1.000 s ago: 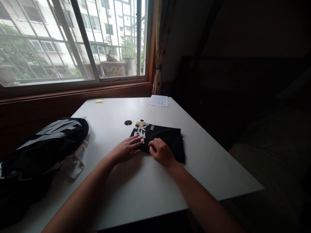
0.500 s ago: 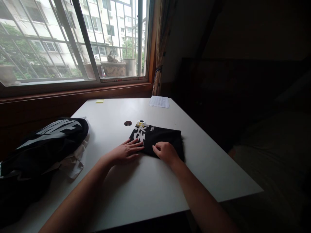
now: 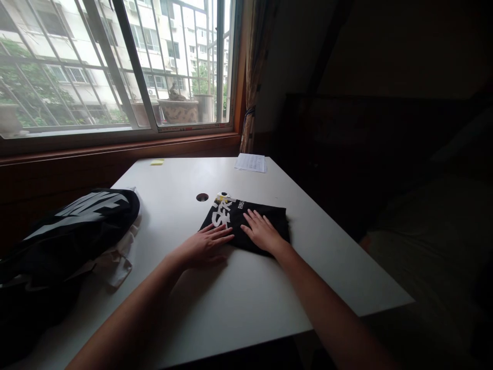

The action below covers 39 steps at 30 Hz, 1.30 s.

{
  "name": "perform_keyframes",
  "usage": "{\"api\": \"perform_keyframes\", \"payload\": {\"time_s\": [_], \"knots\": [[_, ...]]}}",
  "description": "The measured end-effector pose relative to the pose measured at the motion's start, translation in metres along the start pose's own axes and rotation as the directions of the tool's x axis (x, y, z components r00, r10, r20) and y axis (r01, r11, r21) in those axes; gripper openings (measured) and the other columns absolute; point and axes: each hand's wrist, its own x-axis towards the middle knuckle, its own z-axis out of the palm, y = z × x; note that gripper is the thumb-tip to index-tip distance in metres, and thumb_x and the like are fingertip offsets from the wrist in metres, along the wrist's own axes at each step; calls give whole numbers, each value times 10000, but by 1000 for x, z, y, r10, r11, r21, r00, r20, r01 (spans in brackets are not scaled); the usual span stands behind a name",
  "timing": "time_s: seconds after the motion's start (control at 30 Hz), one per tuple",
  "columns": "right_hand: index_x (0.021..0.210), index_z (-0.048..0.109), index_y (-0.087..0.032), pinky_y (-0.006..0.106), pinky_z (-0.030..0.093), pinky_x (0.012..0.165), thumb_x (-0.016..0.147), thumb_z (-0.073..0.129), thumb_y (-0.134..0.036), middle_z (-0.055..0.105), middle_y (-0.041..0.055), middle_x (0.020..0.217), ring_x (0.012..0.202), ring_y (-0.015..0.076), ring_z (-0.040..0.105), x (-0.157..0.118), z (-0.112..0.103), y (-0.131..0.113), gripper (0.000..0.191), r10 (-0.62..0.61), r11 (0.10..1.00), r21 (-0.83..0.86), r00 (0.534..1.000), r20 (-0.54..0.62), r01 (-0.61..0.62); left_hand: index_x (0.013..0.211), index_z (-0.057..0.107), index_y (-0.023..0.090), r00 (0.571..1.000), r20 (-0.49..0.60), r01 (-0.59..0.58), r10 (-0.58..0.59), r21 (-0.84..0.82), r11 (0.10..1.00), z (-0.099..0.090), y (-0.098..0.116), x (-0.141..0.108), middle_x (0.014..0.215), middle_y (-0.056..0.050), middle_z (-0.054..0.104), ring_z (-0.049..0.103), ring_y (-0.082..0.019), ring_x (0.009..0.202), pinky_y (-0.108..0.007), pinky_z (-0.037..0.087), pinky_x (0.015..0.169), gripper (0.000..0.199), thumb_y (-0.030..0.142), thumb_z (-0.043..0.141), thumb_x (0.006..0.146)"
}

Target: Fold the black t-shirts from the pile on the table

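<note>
A folded black garment [image 3: 241, 239] with white lettering and a bit of yellow print lies flat on the white table [image 3: 239, 298]. My left hand [image 3: 206, 245] rests at its near left edge, fingers stretched over the fabric. On the right part of the cloth, my right hand [image 3: 263, 231] lies palm down with its fingers extended. Neither hand grips anything. The kind of garment cannot be made out while it is folded.
A heap of dark and light clothes [image 3: 80, 226] with large grey lettering sits on the table's left side. Papers [image 3: 250, 162] and a yellow sticky note [image 3: 157, 162] lie at the far edge. There is a round hole [image 3: 202, 197] in the tabletop beyond the garment.
My right hand has gone from curled fingers to a flat, stretched-out hand farther up the garment. My left hand has shifted slightly to the right.
</note>
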Motion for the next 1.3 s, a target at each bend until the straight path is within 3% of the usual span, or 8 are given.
{"api": "perform_keyframes", "payload": {"time_s": [0.13, 0.27, 0.37, 0.7, 0.87, 1.13, 1.2, 1.3], "knots": [[1623, 221, -221, 471, 97, 1256, 1034, 208, -605, 130, 59, 1701, 1561, 239, 123, 14, -10, 41, 703, 181, 983, -46, 981, 67, -178, 1611, 225, 317, 1000, -10, 4, -4, -19, 1000, 4, -1, 1, 1652, -45, 286, 262, -307, 1525, -517, 228, 1262, 772, 488, 596, 956], [1631, 178, -190, 476, 66, 1257, 1030, 169, -609, 113, 59, 1703, 1566, 228, 82, 18, -13, 72, 732, 282, 957, -84, 956, 74, -276, 1618, 200, 297, 1000, -16, 2, -2, -6, 1000, 8, -2, 2, 1662, -52, 260, 246, -295, 1532, -497, 213, 1269, 773, 501, 567, 969], [1631, 173, -193, 509, 80, 1252, 1022, 158, -629, 105, 54, 1704, 1567, 224, 68, 19, -11, 79, 749, 309, 949, -80, 948, 75, -304, 1617, 206, 280, 1000, -14, 6, -6, -1, 1000, 7, -1, 2, 1661, -58, 265, 242, -287, 1535, -486, 210, 1271, 763, 507, 551, 976], [1626, 196, -172, 468, 106, 1254, 1022, 156, -611, 145, 64, 1700, 1559, 226, 116, 11, -9, 84, 747, 348, 935, -82, 937, 39, -344, 1607, 239, 277, 1000, -14, 21, -21, 10, 1000, 6, 2, 3, 1646, -63, 303, 247, -285, 1534, -500, 204, 1267, 737, 486, 555, 975], [1626, 192, -157, 512, 111, 1246, 1009, 126, -617, 130, 78, 1701, 1560, 242, 109, -10, -15, 95, 773, 448, 891, -98, 893, 35, -444, 1591, 282, 294, 994, -27, 104, -104, 8, 995, 10, -7, 3, 1629, -48, 351, 253, -271, 1533, -529, 170, 1267, 642, 452, 500, 1008], [1597, 259, -63, 676, 148, 1173, 994, 57, -586, 186, 196, 1671, 1537, 338, 160, -69, -19, 112, 823, 688, 714, -133, 724, -51, -688, 1609, 235, 265, 968, -78, 239, -239, -10, 971, 25, -26, -4, 1642, -87, 321, 219, -287, 1541, -518, 204, 1253, 663, 492, 450, 1024], [1581, 296, -50, 682, 155, 1165, 991, 78, -599, 217, 208, 1659, 1523, 348, 198, -85, -18, 111, 835, 696, 695, -187, 715, -66, -694, 1603, 255, 254, 965, -82, 248, -248, -6, 969, 26, -26, -5, 1634, -90, 338, 239, -289, 1535, -515, 205, 1254, 652, 499, 438, 1028], [1570, 312, -32, 650, 162, 1179, 980, 120, -635, 230, 221, 1652, 1524, 350, 200, -107, -17, 108, 865, 671, 707, -248, 739, -63, -663, 1589, 300, 245, 965, -86, 247, -247, -7, 969, 27, -26, -6, 1616, -95, 377, 275, -291, 1523, -524, 218, 1250, 630, 513, 421, 1032]]}}
